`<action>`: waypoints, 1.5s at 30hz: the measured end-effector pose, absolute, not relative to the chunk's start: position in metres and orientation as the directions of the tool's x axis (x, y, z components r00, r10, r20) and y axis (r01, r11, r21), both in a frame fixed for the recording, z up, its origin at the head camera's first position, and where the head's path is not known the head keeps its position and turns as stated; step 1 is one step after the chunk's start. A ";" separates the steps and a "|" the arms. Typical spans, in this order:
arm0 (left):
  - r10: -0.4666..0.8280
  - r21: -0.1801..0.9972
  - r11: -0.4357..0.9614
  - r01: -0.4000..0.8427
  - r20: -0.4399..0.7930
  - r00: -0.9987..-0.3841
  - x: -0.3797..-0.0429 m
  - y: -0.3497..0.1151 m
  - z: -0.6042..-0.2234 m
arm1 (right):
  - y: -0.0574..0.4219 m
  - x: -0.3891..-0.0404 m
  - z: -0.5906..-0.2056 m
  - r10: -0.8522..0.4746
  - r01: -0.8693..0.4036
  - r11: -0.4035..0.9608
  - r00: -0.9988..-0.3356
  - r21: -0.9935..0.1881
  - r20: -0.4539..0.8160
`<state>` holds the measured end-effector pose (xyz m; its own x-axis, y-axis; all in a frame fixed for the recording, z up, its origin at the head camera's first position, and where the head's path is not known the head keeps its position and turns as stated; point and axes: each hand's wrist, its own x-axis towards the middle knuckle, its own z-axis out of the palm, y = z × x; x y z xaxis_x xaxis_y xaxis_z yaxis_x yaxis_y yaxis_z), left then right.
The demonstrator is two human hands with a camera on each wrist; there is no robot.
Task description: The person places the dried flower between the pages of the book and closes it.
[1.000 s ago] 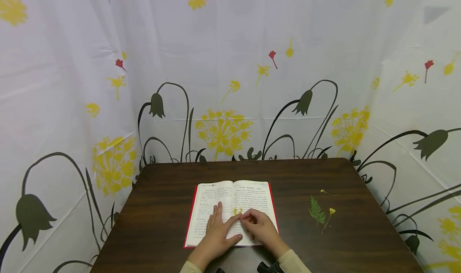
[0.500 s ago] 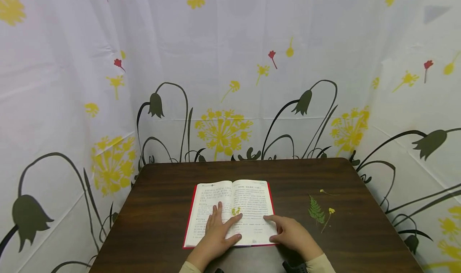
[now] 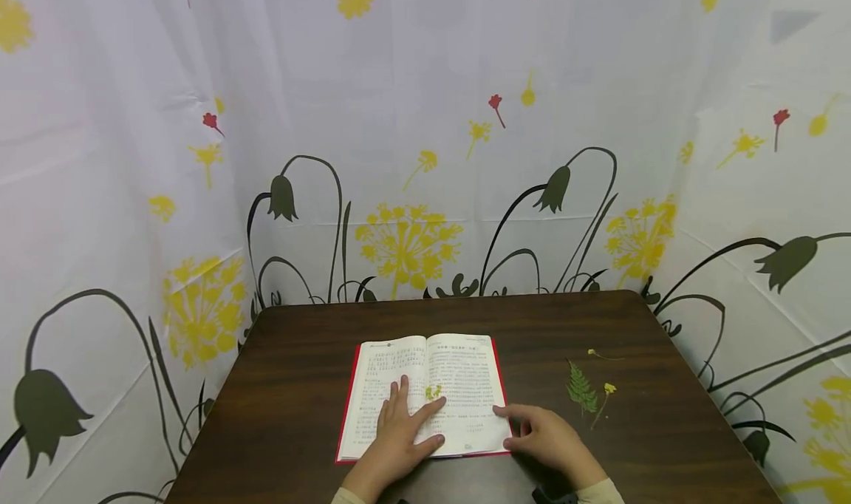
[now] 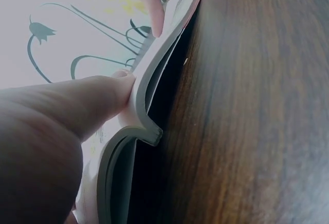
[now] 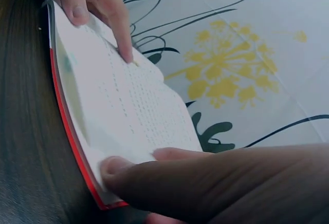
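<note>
My head camera has the open book lying on the dark table, both hands at its lower half. The left hand lies spread across the lower pages, its forefinger just beside a yellow flower cluster that rests near the fold on the right-hand page. The right hand sits at the book's lower right edge, thumb and forefinger apart; I can't tell whether it pinches any pages.

To the right on the table I have a fern sprig, a stemmed yellow flower beside it and a smaller flower above; neither wrist camera gives me those three.

The left wrist feed looks along the lower edge (a side the head camera barely catches), with the pages dipping into the fold, a dark gap beneath them and the left thumb lying on the paper. The right wrist feed brings out the red cover below the pages and the right thumb on the paper by the corner. Behind everything hangs a flower-printed curtain.
</note>
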<state>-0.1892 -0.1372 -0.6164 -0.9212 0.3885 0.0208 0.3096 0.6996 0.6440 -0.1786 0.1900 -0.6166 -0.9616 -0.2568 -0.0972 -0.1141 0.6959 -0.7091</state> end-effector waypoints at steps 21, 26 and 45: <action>0.383 0.648 0.697 0.306 0.023 -0.923 -0.190 -0.136 -0.614 | 0.178 -0.178 -0.616 -0.093 -0.057 0.754 -0.995 -0.654 -0.021; 0.387 0.657 0.690 0.305 0.023 -0.922 -0.186 -0.136 -0.618 | 0.178 -0.173 -0.618 -0.108 -0.055 0.759 -0.993 -0.649 -0.042; 0.381 0.644 0.695 0.320 0.046 -0.923 -0.186 -0.137 -0.621 | 0.134 -0.178 -0.611 -0.006 -0.091 0.403 -0.995 -0.910 0.097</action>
